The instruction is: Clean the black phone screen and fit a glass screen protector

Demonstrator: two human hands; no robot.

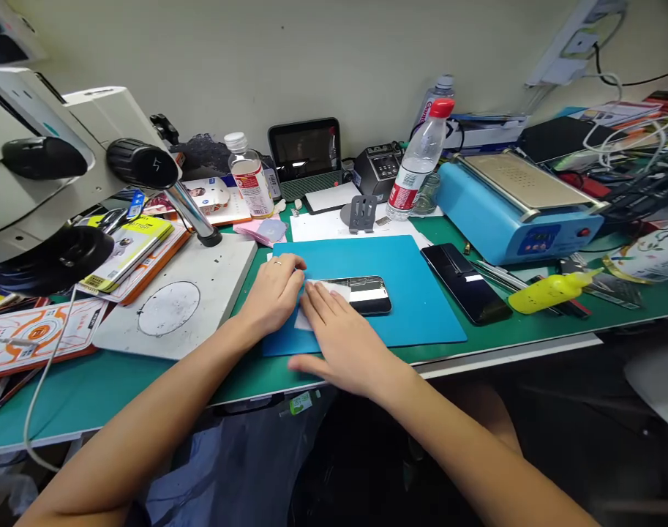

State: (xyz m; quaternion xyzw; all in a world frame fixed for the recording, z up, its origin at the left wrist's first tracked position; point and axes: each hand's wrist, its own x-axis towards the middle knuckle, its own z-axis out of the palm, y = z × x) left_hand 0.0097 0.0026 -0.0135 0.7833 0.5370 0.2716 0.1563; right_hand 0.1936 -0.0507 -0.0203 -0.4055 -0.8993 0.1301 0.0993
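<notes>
A dark phone with a glossy screen lies flat on the blue mat. Across its left part my right hand presses a white wipe, fingers together and thumb stretched out to the side. Curled at the phone's left end, my left hand has its fingers bent down; whatever they grip there is hidden. A ring shows on one finger of that hand. To the right of the mat rests a second black phone.
A microscope overhangs its pale base on the left. Bottles stand behind the mat, near a grey phone stand. At right are a blue heating unit, a yellow squeeze bottle and metal tools.
</notes>
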